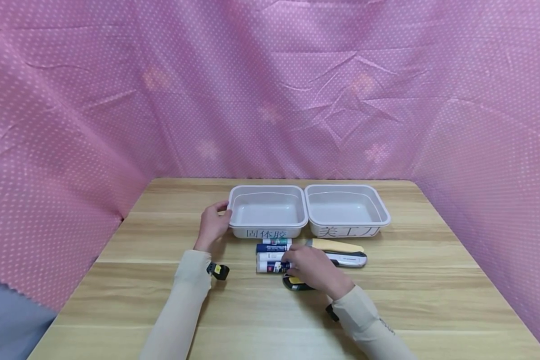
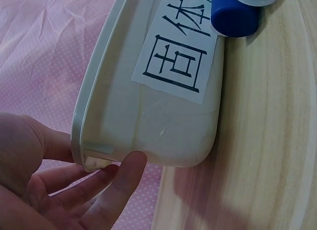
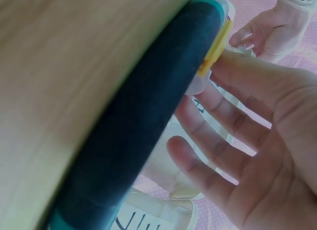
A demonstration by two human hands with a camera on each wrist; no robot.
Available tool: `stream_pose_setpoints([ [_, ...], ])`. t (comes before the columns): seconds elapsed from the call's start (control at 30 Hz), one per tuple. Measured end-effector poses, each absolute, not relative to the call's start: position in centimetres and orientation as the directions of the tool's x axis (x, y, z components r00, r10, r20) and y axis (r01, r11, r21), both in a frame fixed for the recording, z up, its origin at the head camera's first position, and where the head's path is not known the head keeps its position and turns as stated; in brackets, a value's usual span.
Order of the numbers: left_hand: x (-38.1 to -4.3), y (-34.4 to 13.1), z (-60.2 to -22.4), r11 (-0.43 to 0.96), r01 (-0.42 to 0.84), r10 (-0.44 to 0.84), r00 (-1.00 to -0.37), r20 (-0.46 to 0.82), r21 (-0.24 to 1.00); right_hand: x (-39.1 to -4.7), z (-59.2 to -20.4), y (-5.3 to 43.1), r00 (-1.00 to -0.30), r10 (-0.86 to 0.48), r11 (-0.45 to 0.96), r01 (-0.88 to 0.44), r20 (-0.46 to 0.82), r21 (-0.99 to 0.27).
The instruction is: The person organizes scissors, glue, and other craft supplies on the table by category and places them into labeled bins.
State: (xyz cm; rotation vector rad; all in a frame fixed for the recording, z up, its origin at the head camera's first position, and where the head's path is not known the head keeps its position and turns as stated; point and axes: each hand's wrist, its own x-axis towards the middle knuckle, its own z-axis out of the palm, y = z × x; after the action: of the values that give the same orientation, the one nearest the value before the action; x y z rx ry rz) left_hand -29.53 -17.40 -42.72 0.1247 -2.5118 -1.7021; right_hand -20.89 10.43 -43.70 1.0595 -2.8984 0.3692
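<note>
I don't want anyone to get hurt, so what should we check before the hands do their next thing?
1. White rectangular plastic bins standing upright: ok.
2. Left hand touching the left bin: ok.
3. White and blue cylindrical plastic glue sticks within reach of the right hand: ok.
4. Firm grip on one stick: cannot tell.
5. Right hand well away from the black-and-yellow plastic utility knife: not ok, it's very close.
6. That knife's blade pulled in: cannot tell, partly hidden.

Fabric [image 1: 270, 90] is pink dotted white, boxes [image 1: 267, 215] whitish, one knife [image 1: 298, 286] seemingly black and yellow.
</note>
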Motion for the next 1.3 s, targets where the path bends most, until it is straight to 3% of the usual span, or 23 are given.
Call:
stream_pose_setpoints([
  [0.33, -29.35, -17.30, -42.81, 0.365, -0.015, -0.137, -0.990, 0.038, 0.931, -20.66, -43.64, 10.19, -0.780, -0.618, 0.749, -0.622, 0.098, -0.229],
  [0.67, -29.15, -17.29, -42.73, 0.392, -0.012, -0.139, -0.989, 0.046, 0.920, -20.70, -43.97, 10.02, -0.771, -0.630, 0.753, -0.636, 0.093, -0.170],
  [1.3, -29.10, -17.36, -42.90, 0.393, -0.024, -0.136, -0.990, 0.032, 0.919, -20.56, -43.91, 9.87, -0.767, -0.639, 0.723, -0.624, 0.056, -0.295],
])
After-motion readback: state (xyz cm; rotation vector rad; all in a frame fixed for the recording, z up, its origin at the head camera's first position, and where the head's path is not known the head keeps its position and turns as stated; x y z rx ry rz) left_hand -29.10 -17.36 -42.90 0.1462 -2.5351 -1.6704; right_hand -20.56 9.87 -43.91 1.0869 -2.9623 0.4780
